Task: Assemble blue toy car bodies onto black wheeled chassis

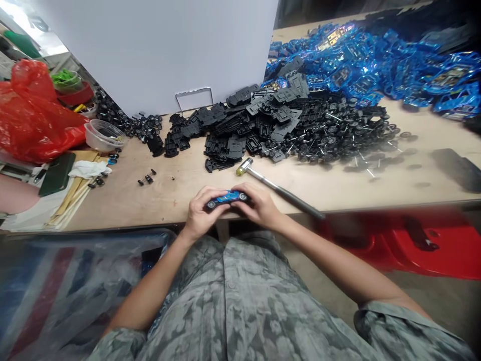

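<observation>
A small blue toy car (226, 197) with wheels on its near side is held level at the table's front edge. My left hand (203, 210) grips its left end between thumb and fingers. Around the right end, my right hand (257, 204) is closed in the same way. Just beyond my right hand lies a hammer (280, 190), its head pointing to the back left. The fingers hide both ends of the car in part.
Behind the hammer are piles of black chassis plates (233, 145), wheel axles (330, 133) and blue car shells (368, 60). A grey-white board (158, 50) stands at the back. At left are a red bag (33, 115) and a plastic tub (103, 136). A red stool (443, 245) is at right.
</observation>
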`<action>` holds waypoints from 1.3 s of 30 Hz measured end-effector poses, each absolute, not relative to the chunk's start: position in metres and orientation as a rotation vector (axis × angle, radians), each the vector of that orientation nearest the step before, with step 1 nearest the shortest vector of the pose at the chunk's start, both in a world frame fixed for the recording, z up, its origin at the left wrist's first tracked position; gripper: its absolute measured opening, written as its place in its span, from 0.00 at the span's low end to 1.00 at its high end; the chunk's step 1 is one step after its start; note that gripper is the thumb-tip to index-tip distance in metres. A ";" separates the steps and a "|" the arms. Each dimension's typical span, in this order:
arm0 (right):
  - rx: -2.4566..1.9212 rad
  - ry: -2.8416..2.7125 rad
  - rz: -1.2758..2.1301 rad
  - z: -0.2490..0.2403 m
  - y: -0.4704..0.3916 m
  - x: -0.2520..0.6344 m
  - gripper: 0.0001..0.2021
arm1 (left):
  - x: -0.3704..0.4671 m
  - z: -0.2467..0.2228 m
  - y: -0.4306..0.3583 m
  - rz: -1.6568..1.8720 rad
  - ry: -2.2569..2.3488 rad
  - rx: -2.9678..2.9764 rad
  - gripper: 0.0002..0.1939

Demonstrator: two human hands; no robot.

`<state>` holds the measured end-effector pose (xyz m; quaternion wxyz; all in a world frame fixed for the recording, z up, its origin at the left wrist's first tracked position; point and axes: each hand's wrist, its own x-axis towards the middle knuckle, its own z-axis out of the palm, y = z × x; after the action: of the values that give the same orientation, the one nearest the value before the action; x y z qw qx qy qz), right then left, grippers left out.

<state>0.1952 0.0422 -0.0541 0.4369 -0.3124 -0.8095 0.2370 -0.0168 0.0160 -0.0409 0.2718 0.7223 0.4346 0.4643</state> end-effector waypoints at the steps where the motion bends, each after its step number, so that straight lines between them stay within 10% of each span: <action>1: -0.782 -2.010 0.590 -0.055 0.041 0.194 0.11 | -0.015 -0.042 0.016 1.262 1.193 1.950 0.12; 24: -0.791 -1.909 0.841 -0.043 0.030 0.200 0.13 | -0.012 -0.035 0.017 1.182 1.183 1.840 0.11; 39: -0.679 -2.029 0.396 -0.045 0.034 0.197 0.08 | -0.013 -0.037 0.017 1.204 1.105 2.001 0.16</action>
<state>0.1971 0.0344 -0.0455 0.4642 -0.2763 -0.8260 0.1610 -0.0130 0.0170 -0.0373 0.2754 0.7445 0.4112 0.4481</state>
